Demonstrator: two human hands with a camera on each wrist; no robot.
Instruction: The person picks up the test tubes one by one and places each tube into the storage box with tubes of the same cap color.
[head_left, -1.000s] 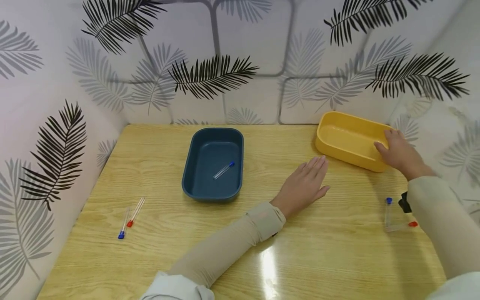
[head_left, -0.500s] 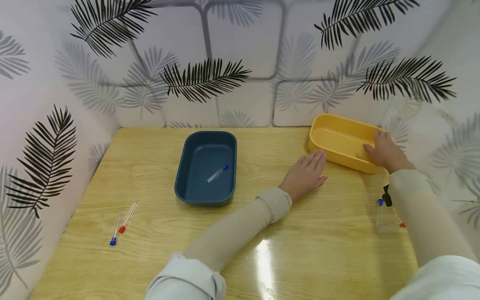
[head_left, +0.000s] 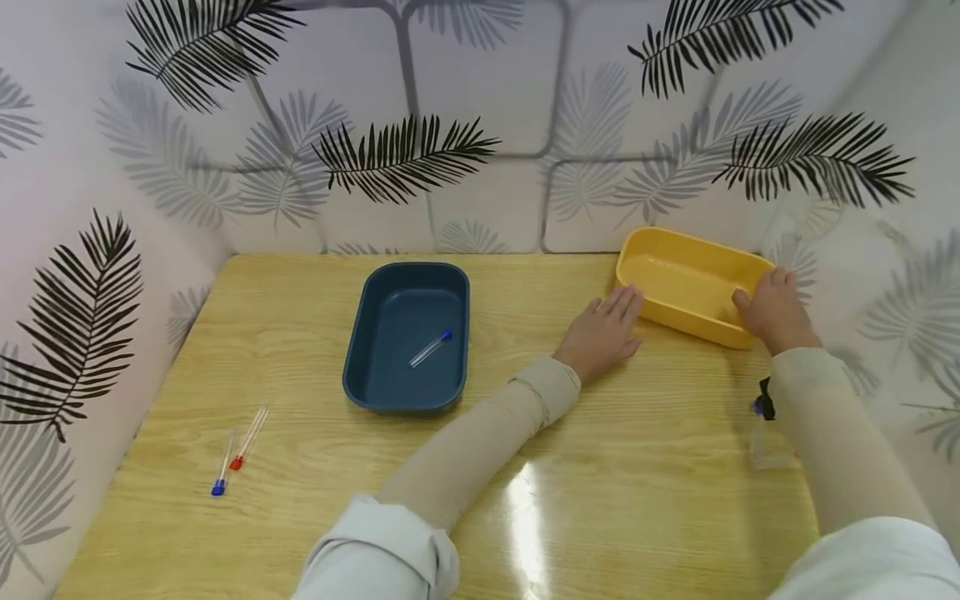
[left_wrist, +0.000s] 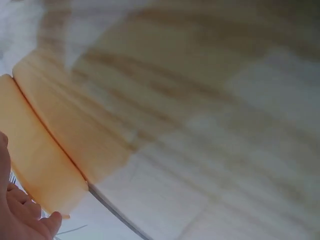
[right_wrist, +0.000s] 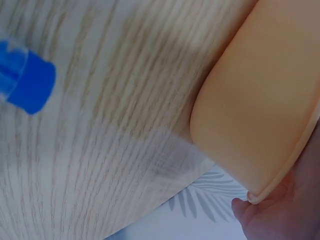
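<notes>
A yellow plastic bin [head_left: 690, 322] stands askew at the back right of the table. My right hand [head_left: 778, 312] grips its right end, thumb inside the rim and fingers over the outer side. Near the bin's front left corner is my left hand [head_left: 602, 335], its straight fingers overlapping the front wall in the head view. The left wrist view has the bin's orange-looking side [left_wrist: 75, 120] beside the left hand [left_wrist: 25, 215]. Close to the right wrist camera lies a clear tube with a blue cap [right_wrist: 35, 82].
A dark blue bin [head_left: 352, 367] at centre left holds a blue-capped tube [head_left: 430, 349]. Farther left lie a blue-capped tube [head_left: 223, 465] and a red-capped tube [head_left: 249, 440]. Clear tubes [head_left: 757, 442] lie under the right forearm, partly hidden. A leaf-patterned backdrop [head_left: 480, 200] borders the table.
My left hand has moved up to the yellow bin's front left corner. The right hand keeps its place on the bin's right end. The head view has shifted slightly.
</notes>
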